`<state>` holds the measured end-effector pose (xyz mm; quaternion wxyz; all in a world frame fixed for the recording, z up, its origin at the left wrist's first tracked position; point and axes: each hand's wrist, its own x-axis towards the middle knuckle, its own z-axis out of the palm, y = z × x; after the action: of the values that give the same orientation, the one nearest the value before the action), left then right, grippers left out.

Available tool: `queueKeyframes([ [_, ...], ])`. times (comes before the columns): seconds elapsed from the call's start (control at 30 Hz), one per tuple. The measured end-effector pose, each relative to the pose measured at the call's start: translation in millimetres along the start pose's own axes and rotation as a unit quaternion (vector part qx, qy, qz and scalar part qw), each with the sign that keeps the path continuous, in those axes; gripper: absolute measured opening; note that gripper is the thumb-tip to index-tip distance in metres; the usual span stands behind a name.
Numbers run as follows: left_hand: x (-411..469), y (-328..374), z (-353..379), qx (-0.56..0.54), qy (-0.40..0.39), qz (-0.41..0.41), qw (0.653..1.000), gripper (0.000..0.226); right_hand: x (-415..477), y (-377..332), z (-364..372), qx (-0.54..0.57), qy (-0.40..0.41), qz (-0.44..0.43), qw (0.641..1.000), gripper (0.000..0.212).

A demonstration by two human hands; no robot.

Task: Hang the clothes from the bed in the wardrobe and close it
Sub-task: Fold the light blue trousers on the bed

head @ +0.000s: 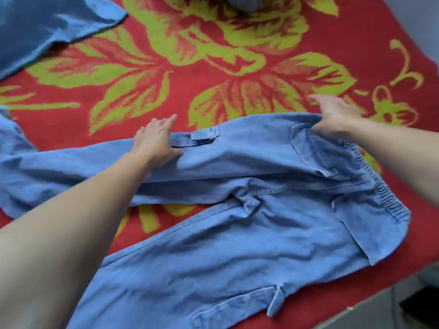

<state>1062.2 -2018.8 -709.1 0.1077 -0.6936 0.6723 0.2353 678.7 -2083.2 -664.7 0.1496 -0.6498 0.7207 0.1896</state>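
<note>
A pair of light blue denim trousers [237,222] lies spread across the bed, its elastic waistband to the right and both legs running left. My left hand [155,141] lies flat on the far leg's upper edge, fingers straight, beside a flap pocket. My right hand [335,117] holds the far corner of the waistband, its thumb tucked under the cloth and its fingers stretched out over the blanket. The wardrobe is not in view.
The bed carries a red blanket [213,67] with large yellow-green flowers. A darker blue garment [47,29] lies at the far left corner, and a grey-blue bundle [242,2] shows at the top edge. The bed's edge and floor [403,305] are at the bottom right.
</note>
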Motion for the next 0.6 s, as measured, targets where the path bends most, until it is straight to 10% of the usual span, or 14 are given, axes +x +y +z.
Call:
queueKeyframes([
  [0.13,-5,16,1,-0.010,0.032,-0.056,0.998,0.022,19,32,13,-0.009,0.006,-0.046,0.999,0.024],
  [0.37,-109,49,-18,0.004,0.283,0.040,0.958,0.018,-48,110,-9,0.112,0.255,-0.170,0.945,0.019],
  [0.6,-256,70,77,0.066,0.159,0.170,0.970,0.017,-172,183,69,-0.003,0.190,-0.272,0.943,0.020],
])
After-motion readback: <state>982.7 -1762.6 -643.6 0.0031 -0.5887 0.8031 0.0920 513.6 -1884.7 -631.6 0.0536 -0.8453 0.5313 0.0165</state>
